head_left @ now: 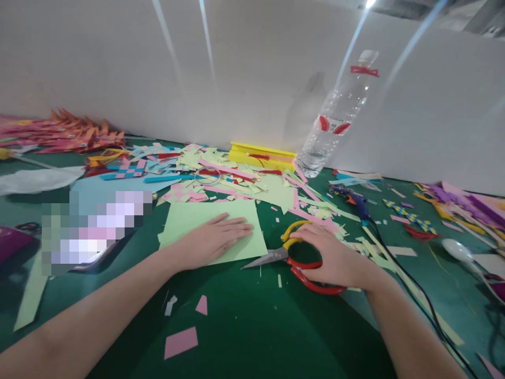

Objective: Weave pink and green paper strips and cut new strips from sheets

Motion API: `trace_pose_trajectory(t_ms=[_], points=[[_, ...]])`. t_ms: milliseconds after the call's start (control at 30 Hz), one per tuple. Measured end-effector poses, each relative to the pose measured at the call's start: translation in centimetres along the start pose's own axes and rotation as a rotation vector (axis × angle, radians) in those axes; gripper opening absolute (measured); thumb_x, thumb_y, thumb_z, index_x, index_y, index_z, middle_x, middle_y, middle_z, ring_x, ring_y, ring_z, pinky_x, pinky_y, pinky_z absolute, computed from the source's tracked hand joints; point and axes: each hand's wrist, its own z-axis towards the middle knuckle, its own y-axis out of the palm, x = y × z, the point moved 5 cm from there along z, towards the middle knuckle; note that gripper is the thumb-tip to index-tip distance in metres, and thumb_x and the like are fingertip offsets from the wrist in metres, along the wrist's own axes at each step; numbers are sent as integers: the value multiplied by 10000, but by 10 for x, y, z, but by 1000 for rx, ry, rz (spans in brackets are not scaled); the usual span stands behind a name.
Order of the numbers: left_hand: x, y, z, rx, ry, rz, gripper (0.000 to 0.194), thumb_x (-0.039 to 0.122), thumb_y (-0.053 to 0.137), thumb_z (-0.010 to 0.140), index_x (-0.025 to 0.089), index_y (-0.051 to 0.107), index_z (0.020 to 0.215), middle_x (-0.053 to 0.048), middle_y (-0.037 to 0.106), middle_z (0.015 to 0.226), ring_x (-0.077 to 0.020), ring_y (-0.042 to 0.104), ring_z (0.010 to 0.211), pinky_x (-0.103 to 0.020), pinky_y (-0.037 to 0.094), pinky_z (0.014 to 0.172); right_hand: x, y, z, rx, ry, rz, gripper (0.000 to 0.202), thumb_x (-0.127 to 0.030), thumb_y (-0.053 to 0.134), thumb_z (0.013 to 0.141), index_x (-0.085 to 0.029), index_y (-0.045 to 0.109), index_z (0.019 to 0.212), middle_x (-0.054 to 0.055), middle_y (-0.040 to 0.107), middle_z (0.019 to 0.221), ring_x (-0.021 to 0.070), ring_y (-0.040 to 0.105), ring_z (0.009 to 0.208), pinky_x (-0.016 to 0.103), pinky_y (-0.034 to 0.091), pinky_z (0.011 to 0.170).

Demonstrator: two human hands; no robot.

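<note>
My left hand [216, 237] lies flat, fingers stretched out, on a sheet of pale green paper [177, 221]. To the right of that sheet, my right hand [329, 252] is wrapped round the handles of a pair of scissors [311, 281]. One handle is yellow and the other red. Their metal blades look closed and point left, near the lower right corner of the paper. Small pink paper scraps [181, 342] lie on the green table in front of the sheet.
Cut paper strips [205, 158] are heaped along the wall behind the sheet. A clear plastic bottle [335, 121] stands there. A blue glue gun [353, 200] with a black cord lies to the right, near a white plastic spoon [457, 249]. A blurred-out phone-like object [98, 231] sits left.
</note>
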Motion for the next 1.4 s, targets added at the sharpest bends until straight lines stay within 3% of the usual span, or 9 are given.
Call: trace_pose_trajectory(t_ms=[133,567,633,767,867,967,1167,1400], points=[[-1,0,0,6,0,6,445,324,181,1020,291,368,1423,46,388,1490,-124,254,1407,-347,80,1174,-8,3,4,7,-29,-14,480,-389,636,722,-266,563,1181,71,551,1272,308,399,1282,525,316,1069],[-1,0,2,34,-47,-22,432,330,208,1019,279,397,1404,31,428,1467,-135,293,1391,-385,99,1176,0,1,1,17,-40,26,489,-356,659,702,-302,582,1182,59,579,1232,310,464,1221,520,367,1027],[-1,-1,3,74,-70,-39,428,345,217,1016,262,472,1350,2,476,1434,-161,353,1358,-404,154,1166,0,-1,1,27,-41,28,483,-351,658,700,-303,587,1175,59,583,1234,311,461,1231,523,363,1032],[2,-6,5,169,-115,-71,423,380,273,999,191,547,1260,-91,570,1302,-215,494,1211,-390,383,1041,2,-3,-1,16,-24,30,471,-354,652,709,-296,583,1172,56,573,1262,309,425,1274,521,344,1057],[5,-8,5,160,-111,-92,405,382,310,991,172,559,1232,-102,602,1240,-224,529,1152,-379,430,990,4,-5,-2,5,-4,23,481,-348,659,700,-285,582,1171,59,566,1280,310,418,1285,517,348,1064],[5,-10,3,104,-59,-136,386,378,330,990,209,558,1252,-65,582,1300,-205,508,1207,-353,403,1030,6,-7,-3,12,-5,17,476,-339,667,688,-277,594,1154,66,571,1282,322,422,1288,511,379,1046],[0,-8,0,18,24,-134,414,333,254,1011,295,459,1368,18,495,1418,-157,355,1363,-394,171,1172,8,-8,-4,38,-11,12,478,-370,668,694,-282,592,1158,66,571,1283,335,413,1299,514,401,1026],[3,1,4,21,18,-9,427,285,218,1018,276,418,1395,46,438,1458,-119,293,1390,-359,133,1177,4,2,2,31,8,-23,488,-364,646,697,-265,575,1170,75,566,1278,315,447,1263,518,366,1044]])
